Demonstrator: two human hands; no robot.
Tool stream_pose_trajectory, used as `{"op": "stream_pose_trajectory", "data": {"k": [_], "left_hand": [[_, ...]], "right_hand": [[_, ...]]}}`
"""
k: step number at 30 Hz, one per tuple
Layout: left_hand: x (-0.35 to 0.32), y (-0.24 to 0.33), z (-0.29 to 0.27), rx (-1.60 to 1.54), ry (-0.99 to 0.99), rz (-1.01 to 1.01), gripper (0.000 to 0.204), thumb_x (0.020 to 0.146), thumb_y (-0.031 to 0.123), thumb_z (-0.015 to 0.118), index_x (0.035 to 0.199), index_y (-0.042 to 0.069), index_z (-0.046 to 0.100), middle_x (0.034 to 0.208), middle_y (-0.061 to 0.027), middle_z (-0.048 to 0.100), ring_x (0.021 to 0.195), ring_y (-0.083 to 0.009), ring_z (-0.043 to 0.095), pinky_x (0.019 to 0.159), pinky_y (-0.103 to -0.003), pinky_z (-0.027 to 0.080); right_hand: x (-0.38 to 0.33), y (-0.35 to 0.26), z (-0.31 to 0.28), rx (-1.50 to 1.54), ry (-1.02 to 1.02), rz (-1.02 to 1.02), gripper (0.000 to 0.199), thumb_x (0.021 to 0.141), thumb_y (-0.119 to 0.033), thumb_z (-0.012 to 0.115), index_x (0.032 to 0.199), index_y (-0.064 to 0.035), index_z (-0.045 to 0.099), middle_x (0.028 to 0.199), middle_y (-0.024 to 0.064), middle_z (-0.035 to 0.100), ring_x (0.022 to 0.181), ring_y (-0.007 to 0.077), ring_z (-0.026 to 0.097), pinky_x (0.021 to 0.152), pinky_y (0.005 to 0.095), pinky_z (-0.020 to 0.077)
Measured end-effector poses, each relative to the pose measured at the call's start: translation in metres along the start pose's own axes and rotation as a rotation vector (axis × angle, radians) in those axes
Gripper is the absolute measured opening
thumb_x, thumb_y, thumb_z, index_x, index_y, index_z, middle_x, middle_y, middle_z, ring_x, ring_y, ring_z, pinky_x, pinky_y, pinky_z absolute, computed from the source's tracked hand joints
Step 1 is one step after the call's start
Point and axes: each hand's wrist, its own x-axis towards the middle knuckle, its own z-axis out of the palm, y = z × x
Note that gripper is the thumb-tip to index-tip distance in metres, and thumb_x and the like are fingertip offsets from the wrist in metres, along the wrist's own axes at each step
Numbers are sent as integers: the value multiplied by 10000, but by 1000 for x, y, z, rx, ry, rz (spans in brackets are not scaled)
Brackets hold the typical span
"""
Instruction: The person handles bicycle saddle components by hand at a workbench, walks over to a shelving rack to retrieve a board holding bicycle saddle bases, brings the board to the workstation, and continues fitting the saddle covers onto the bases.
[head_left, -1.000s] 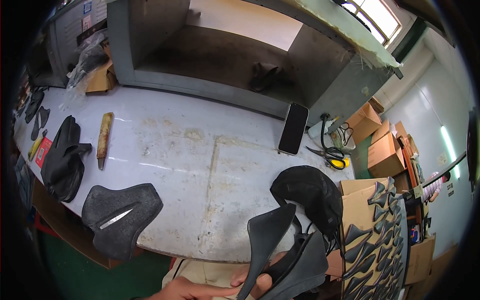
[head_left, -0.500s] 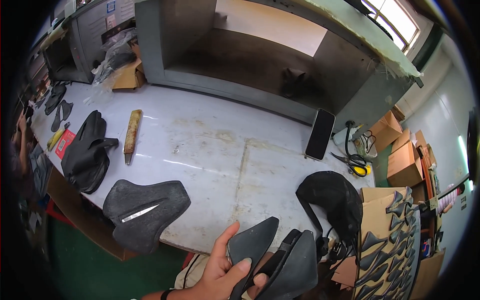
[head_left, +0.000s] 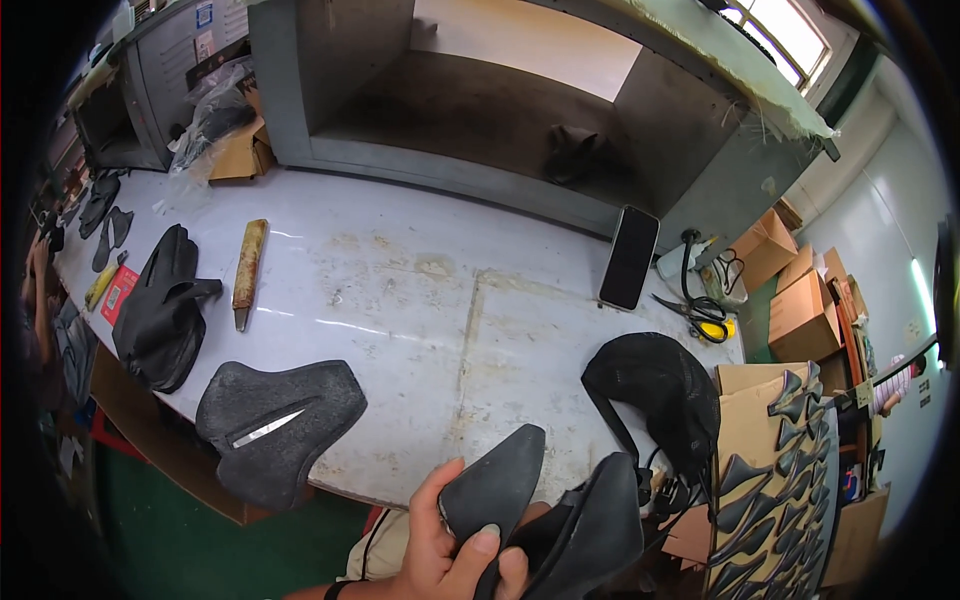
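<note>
At the front of the table, my left hand point(head_left: 440, 550) is closed around a dark grey pointed shoe sole point(head_left: 495, 475), its thumb pressed on the face and its index finger along the left edge. Right beside it is a black pointed shoe point(head_left: 595, 535), tilted with its smooth sole side showing and dark upper material along its left side. A fingertip shows low between the two pieces; whose hand it belongs to is unclear. Whatever supports the shoe is hidden, so my right hand cannot be made out. To the left lies a dark grey padded form point(head_left: 285, 425) with a bright metal strip point(head_left: 268, 428).
Around the white table point(head_left: 400, 290) lie a worn-handled knife point(head_left: 249, 270), a black bag-like item point(head_left: 165, 310), a phone point(head_left: 630, 257), scissors point(head_left: 700, 315) and a black mesh cap point(head_left: 655, 395). Cardboard point(head_left: 735, 378) at right bears several dark shoe soles. A grey metal cabinet point(head_left: 290, 80) stands behind.
The whole view has shifted slightly, so the table things sit a little further left. The pointed shoe has moved slightly away from the sole, widening the gap between them. My left hand keeps its grip.
</note>
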Motion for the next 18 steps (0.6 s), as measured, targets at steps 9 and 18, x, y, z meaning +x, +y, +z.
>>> {"op": "stream_pose_trajectory", "data": {"k": [9,18], "left_hand": [[8,27,-52,283,-552,-175,581,972,43,569,1485,16,298,1365,-137,452,1166,-172,524,924,-299,452],[3,25,-59,-50,-455,-409,636,958,57,581,1504,17,258,1421,-113,427,1232,-177,494,1003,-289,393]], "right_hand": [[-7,-8,-66,-54,-196,184,230,871,-80,723,1037,-23,575,1089,224,642,1073,337,636,916,455,501],[11,-8,-40,-762,-6,-549,229,608,-76,908,728,-46,716,995,90,554,900,238,601,752,316,510]]}}
